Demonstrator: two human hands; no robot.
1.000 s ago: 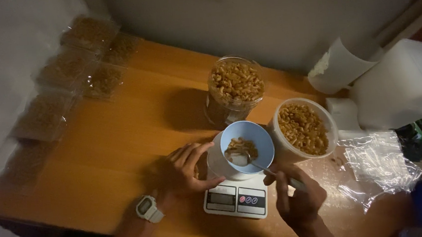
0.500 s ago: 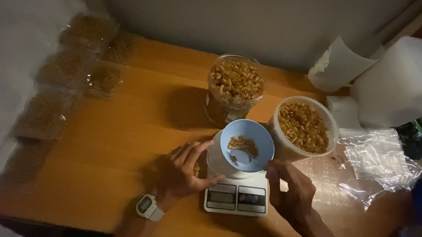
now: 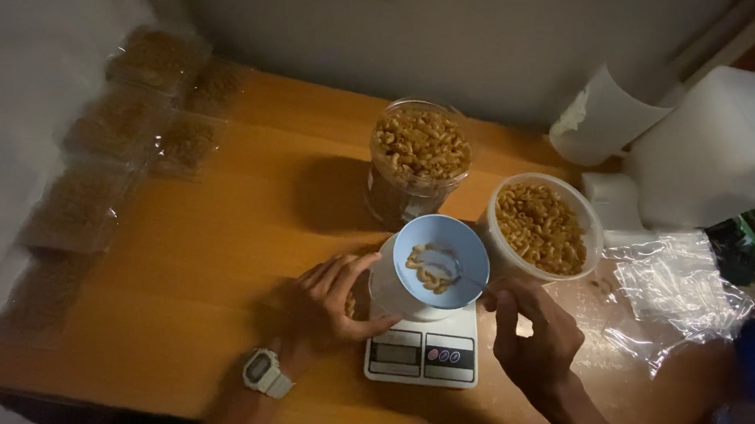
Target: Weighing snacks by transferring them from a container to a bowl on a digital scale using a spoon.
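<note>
Spooning pasta into blue bowl [image 3: 444, 256] on scale [image 3: 423, 352] — right hand [image 3: 532, 338] pinching spoon [image 3: 443, 265], left hand [image 3: 335, 299] curled against bowl; few pieces in, tub [image 3: 540, 227] full.

pale blue bowl [image 3: 443, 260] is sitting on a white kitchen scale [image 3: 423, 355], tan macaroni is filling the clear jar [image 3: 418, 160] and white tub [image 3: 542, 227], orange-brown wooden table [image 3: 196, 278], white wristwatch [image 3: 262, 371]
</note>
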